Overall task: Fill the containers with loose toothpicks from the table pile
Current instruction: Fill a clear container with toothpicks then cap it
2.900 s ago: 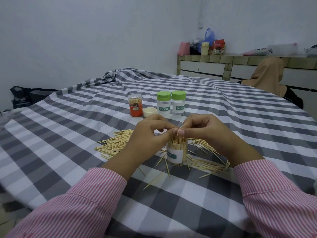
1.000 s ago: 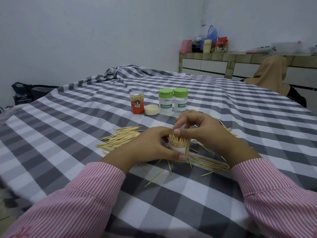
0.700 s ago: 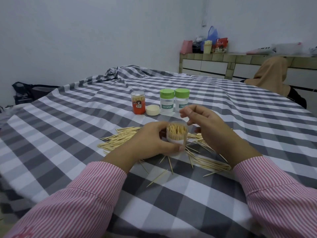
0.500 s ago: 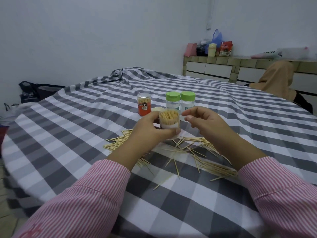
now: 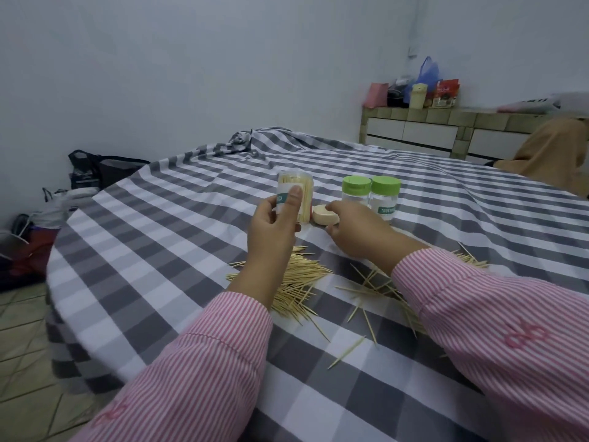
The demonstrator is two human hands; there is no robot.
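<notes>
While the left hand (image 5: pixel 276 226) grips an uncapped, brim-full toothpick jar (image 5: pixel 295 197), the right hand (image 5: pixel 353 229) pinches the cream lid (image 5: pixel 325 215) just beside it; any tilt could spill toothpicks.

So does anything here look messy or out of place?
Only the toothpicks scattered loose across the checked cloth, some lying well away from the main heap. The two green-capped jars stand upright and tidy.

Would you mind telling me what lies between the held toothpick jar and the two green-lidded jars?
In the head view, a cream lid lies there on the tablecloth, with the right hand closing on it.
</notes>
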